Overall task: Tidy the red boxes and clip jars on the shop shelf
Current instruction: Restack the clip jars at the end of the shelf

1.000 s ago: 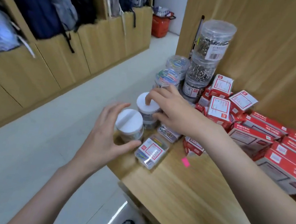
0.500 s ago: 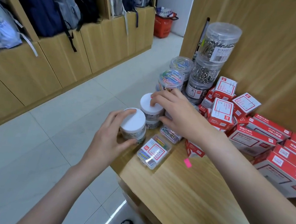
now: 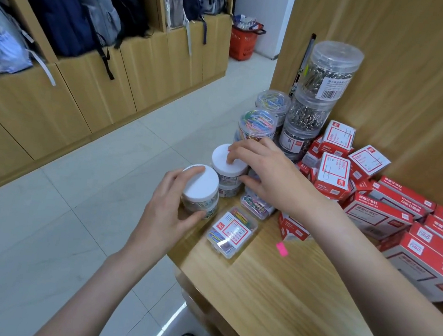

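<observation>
Two white-lidded clip jars stand at the shelf's left corner. My left hand (image 3: 170,206) grips the nearer jar (image 3: 201,186) around its side. My right hand (image 3: 267,171) holds the farther jar (image 3: 227,166), fingertips on its lid and thumb against its side. Behind them stand two clear jars of coloured clips (image 3: 257,124) and a tall stack of jars of silver clips (image 3: 320,96). Small red boxes (image 3: 334,168) lie jumbled to the right, and larger red boxes (image 3: 394,216) lie in rows beyond them.
A flat clear case of coloured clips (image 3: 231,231) lies just right of my left hand, another clear case (image 3: 256,205) under my right wrist. A pink scrap (image 3: 282,249) lies on the wooden shelf (image 3: 281,302). Across the tiled aisle hang backpacks (image 3: 67,1); a red basket (image 3: 242,43) stands far back.
My left hand has closed around the nearer white-lidded jar, which it was only reaching for a second ago. My right hand has stayed on the farther jar.
</observation>
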`<control>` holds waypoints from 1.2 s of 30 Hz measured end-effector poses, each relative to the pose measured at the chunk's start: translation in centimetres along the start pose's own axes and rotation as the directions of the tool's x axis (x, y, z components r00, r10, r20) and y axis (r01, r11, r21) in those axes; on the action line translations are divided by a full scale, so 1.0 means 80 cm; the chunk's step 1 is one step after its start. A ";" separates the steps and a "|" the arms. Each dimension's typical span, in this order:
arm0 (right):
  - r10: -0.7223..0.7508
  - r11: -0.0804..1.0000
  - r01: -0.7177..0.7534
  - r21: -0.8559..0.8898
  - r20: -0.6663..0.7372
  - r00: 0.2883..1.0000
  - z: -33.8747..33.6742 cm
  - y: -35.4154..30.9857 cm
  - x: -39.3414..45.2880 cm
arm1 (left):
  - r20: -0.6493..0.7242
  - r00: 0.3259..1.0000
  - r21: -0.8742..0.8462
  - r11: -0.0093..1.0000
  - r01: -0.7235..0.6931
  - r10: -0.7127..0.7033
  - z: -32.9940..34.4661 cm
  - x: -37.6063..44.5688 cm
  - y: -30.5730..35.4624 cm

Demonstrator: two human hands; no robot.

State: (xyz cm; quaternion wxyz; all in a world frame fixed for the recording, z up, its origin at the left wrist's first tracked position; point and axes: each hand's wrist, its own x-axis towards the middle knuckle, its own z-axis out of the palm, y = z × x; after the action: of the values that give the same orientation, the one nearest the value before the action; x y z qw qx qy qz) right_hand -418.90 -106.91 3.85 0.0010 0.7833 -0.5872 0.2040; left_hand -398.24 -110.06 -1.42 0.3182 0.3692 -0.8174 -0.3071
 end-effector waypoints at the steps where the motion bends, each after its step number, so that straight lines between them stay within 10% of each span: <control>1: 0.001 1.000 -0.001 -0.002 -0.003 1.000 0.000 0.000 0.000 | -0.002 1.000 0.001 1.000 -0.002 0.002 0.001 0.000 0.000; 11: 0.021 0.999 -0.021 -0.029 -0.013 1.000 -0.005 -0.007 -0.003 | 0.036 0.999 0.013 0.999 -0.034 0.034 0.002 -0.001 -0.001; 24: 0.279 0.954 -0.298 0.032 -0.458 0.844 -0.082 0.002 -0.063 | 0.048 0.960 0.057 0.959 -0.278 0.276 -0.014 0.075 0.044; 33: 0.484 0.829 -0.543 0.134 -0.659 0.575 -0.100 -0.001 -0.006 | 0.239 0.798 0.008 0.821 -0.571 0.553 -0.011 0.162 0.051; 36: 0.536 0.818 -0.564 0.115 -0.511 0.672 -0.079 -0.026 -0.023 | 0.260 0.754 -0.001 0.781 -0.625 0.604 -0.012 0.175 0.046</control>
State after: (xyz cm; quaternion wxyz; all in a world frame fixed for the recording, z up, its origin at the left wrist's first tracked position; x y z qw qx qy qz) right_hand -419.39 -103.07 9.57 0.1191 0.4840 -0.7774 0.3837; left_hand -406.43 -119.53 6.00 0.2815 0.0527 -0.9384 -0.1932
